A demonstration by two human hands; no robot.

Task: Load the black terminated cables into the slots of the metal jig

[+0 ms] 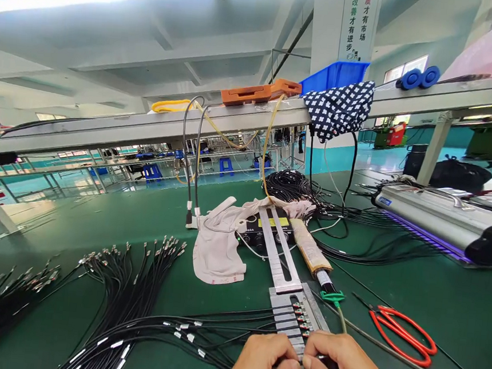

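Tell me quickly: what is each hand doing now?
Left hand: fingers curled, pressing on the metal jig.
Right hand: fingers curled, pinching something small at the jig; cannot tell what.

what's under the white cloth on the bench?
A black box with knobs and a yellow label pokes out from under the white cloth. Its left part is covered.

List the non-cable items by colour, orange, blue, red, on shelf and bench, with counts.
Orange trays on shelf: 2
Blue bin on shelf: 1
Blue rollers on shelf: 2
Red scissors on bench, right of the metal jig both hands touch: 1
Total: 6
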